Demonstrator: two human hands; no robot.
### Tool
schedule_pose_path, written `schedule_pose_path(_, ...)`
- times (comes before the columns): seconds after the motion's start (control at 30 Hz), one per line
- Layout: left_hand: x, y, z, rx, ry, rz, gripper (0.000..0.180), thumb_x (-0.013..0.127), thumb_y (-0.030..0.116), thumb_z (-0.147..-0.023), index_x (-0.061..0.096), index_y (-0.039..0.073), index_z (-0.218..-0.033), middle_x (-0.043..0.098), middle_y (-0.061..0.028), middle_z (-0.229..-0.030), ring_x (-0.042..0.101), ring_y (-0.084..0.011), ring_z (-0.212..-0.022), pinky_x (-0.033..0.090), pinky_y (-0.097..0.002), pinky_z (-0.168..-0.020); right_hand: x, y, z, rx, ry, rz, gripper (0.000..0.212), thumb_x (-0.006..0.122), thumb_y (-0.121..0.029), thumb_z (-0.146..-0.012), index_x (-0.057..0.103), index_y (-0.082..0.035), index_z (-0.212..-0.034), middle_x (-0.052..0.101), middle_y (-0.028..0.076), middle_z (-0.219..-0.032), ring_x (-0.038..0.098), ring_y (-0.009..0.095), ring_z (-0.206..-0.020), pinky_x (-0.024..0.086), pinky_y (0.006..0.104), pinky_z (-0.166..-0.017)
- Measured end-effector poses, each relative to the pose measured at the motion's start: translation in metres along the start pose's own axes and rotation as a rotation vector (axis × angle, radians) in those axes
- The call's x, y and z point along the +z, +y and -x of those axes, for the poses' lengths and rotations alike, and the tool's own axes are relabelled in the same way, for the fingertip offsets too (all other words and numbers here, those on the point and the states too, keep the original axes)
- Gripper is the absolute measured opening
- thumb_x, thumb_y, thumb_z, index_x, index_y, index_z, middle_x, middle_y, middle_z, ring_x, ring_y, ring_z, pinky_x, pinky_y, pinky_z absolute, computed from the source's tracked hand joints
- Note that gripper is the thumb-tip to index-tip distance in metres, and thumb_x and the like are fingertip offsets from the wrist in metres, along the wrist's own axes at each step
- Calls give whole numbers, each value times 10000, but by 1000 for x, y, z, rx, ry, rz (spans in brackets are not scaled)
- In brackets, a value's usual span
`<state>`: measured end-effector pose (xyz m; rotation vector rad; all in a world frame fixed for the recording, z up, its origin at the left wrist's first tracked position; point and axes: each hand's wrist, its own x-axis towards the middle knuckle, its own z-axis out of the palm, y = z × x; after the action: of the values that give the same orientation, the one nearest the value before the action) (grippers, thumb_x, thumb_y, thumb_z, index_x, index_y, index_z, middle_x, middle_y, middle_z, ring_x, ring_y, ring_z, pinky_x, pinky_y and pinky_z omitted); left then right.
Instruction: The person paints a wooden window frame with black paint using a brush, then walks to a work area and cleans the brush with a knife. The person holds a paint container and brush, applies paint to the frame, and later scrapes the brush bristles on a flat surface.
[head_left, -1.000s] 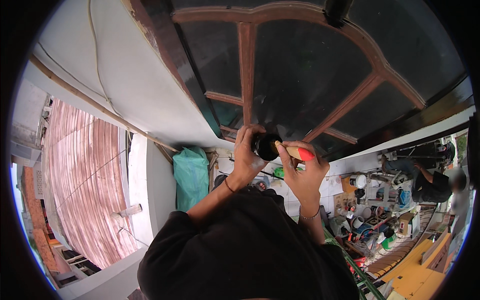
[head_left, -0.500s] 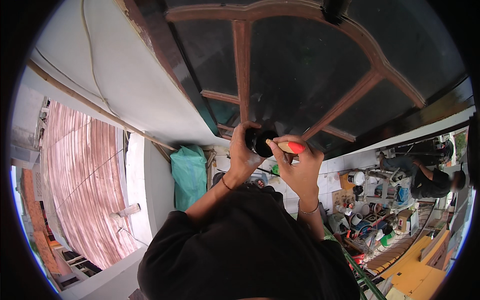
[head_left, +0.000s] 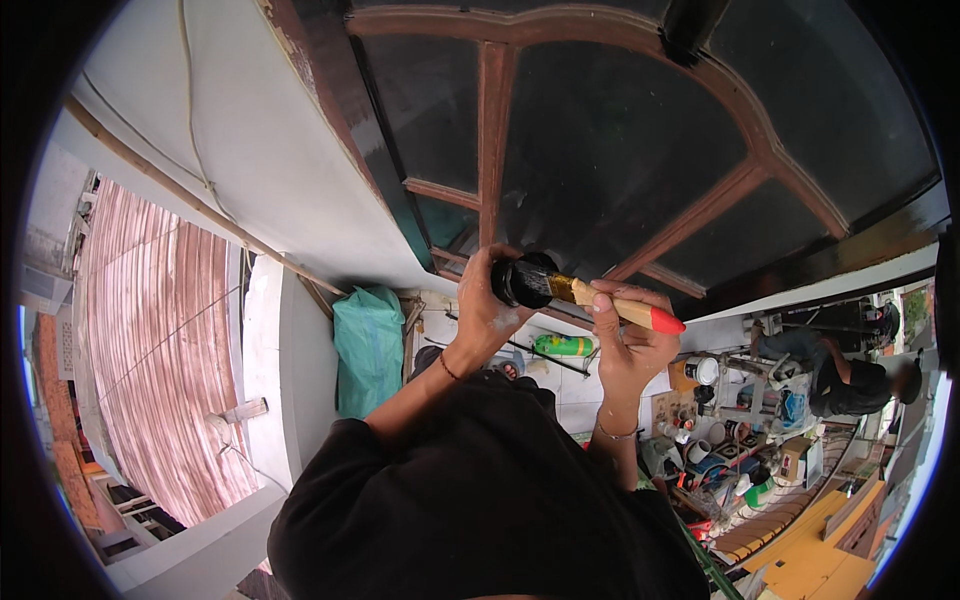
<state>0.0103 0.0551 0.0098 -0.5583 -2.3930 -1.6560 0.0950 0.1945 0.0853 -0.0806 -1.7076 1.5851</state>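
Note:
My left hand (head_left: 484, 308) is wrapped round a small black paint pot (head_left: 512, 283), tilted with its dark mouth toward the right. My right hand (head_left: 634, 352) grips a paintbrush (head_left: 643, 313) by its pale wooden handle, which ends in a red tip. Dark bristles below the brush's gold-coloured ferrule lie at the pot's mouth; whether they touch its rim I cannot tell. Just beyond both hands stands a glazed panel with dark panes and brown wooden bars (head_left: 492, 130), some frame edges black.
A teal sack (head_left: 366, 350) leans by the white wall at left. Far below on the tiled floor lie a green container (head_left: 563, 345) and, at right, a white bucket (head_left: 703, 371) among cluttered tools. Another person (head_left: 850, 378) in dark clothes is at the right. Corrugated roofing (head_left: 165, 350) spreads out at left.
My right hand has moved right with the brush, drawing it back so its ferrule and bristles now show. The handle's red end points farther right. My left hand still holds the pot.

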Motion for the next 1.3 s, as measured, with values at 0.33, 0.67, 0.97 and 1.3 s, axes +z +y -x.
schedule_pose_path(0.33,-3,0,0,-8,14,-23,669,916,93,-593,529,40,-1135,691,-105,-1016,699,-234,-927,546,-340,-825,-10,-1,-6,190,167,-189,178,722,-36,-894,577,19,-979,708,187,-903,678,166,-645,527,236,-557)
schedule_pose_path(0.67,-8,4,-5,228,141,129,520,884,60,-616,594,52,-1048,670,-91,-1061,655,-223,-940,526,-327,-827,13,-14,-10,-231,-248,372,170,788,-22,-816,650,-15,-915,745,92,-882,735,179,-749,572,271,-654)
schedule_pose_path(0.97,-11,4,-3,201,165,177,510,872,47,-597,598,63,-1026,693,-77,-1057,655,-260,-960,518,-342,-839,28,-17,-5,-230,-283,439,124,776,-59,-840,683,-11,-908,749,96,-874,741,191,-748,568,270,-660)
schedule_pose_path(1.3,-6,-2,1,139,88,217,567,905,82,-619,577,41,-1080,699,-96,-1083,682,-208,-951,538,-323,-847,24,-20,-10,-236,-321,429,122,769,-43,-844,672,9,-896,742,113,-883,726,176,-707,565,254,-605)
